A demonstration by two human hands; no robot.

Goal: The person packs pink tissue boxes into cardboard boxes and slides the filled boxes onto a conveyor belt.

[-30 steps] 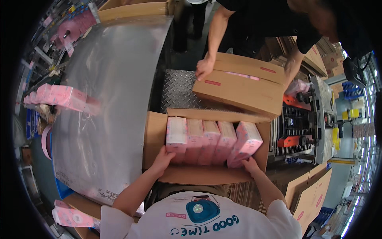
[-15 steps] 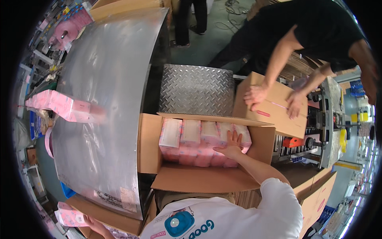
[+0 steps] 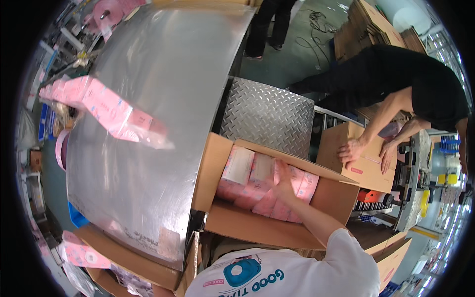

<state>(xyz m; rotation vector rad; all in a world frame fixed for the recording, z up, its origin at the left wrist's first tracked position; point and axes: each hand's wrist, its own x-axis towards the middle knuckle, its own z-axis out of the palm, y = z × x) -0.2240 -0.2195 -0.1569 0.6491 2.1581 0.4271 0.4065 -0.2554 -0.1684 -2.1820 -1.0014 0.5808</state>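
My right hand [image 3: 283, 182] reaches into an open cardboard box [image 3: 262, 225], its fingers stretched out flat against the packs, slightly blurred. Pink soft packs, probably tissues, fill the box in rows; a pale-topped pack [image 3: 238, 166] sits at the left end. Right of my hand, the upper packs [image 3: 303, 183] show pink faces. My left hand is out of sight; only a sliver of what may be my arm shows at the lower edge. Near there, a pink pack [image 3: 86, 251] rests by the rim of another open box [image 3: 126, 252].
A row of pink packs [image 3: 111, 111] lies on a sloping metal table [image 3: 163, 89] at left. Behind my box is a tread-plate platform [image 3: 267, 114]. At right, a co-worker in black [image 3: 420, 84] presses both hands on a closed carton [image 3: 363, 153]. Cables [image 3: 316, 29] lie on the floor.
My right hand has shifted from lying spread over the right-hand packs to between packs; those to its right now show pink faces. My left hand has left the pink pack. The view has swung.
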